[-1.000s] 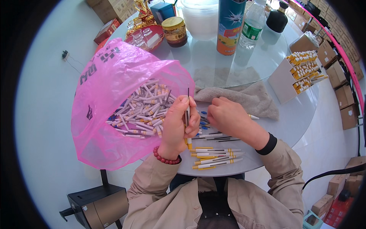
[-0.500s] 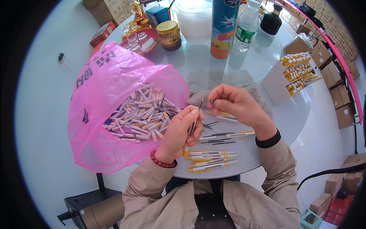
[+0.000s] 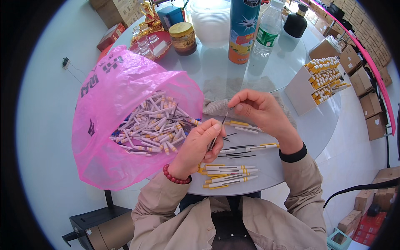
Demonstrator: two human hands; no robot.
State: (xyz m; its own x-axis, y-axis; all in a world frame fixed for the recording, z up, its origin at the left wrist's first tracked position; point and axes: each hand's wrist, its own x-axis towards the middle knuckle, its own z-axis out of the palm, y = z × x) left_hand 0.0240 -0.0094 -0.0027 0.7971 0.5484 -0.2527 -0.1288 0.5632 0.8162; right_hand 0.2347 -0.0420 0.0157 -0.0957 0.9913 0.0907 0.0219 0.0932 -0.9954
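Observation:
My left hand is closed around a thin dark pen refill, whose pale tip points up toward my other hand. My right hand pinches a tiny dark piece at its fingertips, right by the refill's tip; its kind is too small to make out. Below my hands lie several white and yellow pens in a row. More loose dark refills and a few pens lie between them and the grey cloth. To the left, a pink plastic bag holds a heap of white pen barrels.
A white box of yellow and white pens stands at the right. Along the back are a jar, stacked clear containers, a spray can, a water bottle and a red tray of small glasses.
The refill's tip has tilted right and my hands have come closer together. The tiny piece in my right fingers now meets or nearly meets that tip.

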